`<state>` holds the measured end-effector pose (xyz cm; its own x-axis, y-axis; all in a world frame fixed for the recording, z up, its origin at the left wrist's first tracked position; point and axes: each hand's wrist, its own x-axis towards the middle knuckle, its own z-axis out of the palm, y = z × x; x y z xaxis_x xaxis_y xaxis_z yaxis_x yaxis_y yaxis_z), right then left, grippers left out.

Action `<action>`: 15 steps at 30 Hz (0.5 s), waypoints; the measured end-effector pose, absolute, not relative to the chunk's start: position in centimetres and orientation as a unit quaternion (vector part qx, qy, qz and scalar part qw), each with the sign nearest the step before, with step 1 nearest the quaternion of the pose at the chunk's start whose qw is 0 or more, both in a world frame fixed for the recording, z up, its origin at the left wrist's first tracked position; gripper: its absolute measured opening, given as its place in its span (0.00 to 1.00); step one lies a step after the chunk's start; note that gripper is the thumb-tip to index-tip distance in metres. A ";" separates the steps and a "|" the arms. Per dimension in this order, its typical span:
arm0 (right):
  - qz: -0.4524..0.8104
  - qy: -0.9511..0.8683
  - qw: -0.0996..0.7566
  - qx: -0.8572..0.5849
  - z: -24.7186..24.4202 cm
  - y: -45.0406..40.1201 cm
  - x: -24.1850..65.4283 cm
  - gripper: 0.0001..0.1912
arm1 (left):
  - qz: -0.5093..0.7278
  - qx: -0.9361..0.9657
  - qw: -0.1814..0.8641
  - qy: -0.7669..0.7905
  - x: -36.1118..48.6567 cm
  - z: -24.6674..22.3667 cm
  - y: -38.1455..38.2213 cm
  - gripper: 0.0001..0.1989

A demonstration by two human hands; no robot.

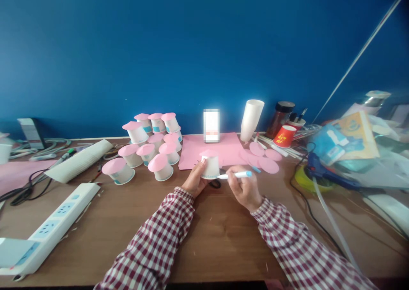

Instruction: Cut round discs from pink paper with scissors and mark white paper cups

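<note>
My left hand is closed around the left side of a white paper cup, which stands upside down under a pink paper top. A wavy blue-green line runs along the cup's lower rim. In my right hand is a white marker with a light blue end, its tip at the cup's lower right edge. Behind the cup lies a pink sheet. Several similar cups with pink cone tops stand to the left. Pink paper circles lie to the right.
A stack of white cups, a red cup and a dark-lidded jar stand at the back right. Further right are a blue glue gun and plastic bags. A power strip and a white ridged roll lie left.
</note>
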<state>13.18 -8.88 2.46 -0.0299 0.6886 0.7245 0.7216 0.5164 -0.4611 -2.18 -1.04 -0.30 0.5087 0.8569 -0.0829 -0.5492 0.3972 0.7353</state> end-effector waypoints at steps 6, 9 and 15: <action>-0.016 -0.716 0.493 -0.493 2.3 -8.9 13.2 0.08 | 0.431 0.370 0.791 0.227 -2.4 -0.2 -1.1 0.21; -0.014 -0.720 0.489 -0.492 2.3 -8.9 13.2 0.08 | 0.431 0.400 0.779 0.218 -2.5 -0.1 -1.2 0.23; -0.033 -0.718 0.501 -0.481 2.3 -9.0 13.2 0.07 | 0.435 0.382 0.787 0.211 -2.4 0.0 -1.3 0.18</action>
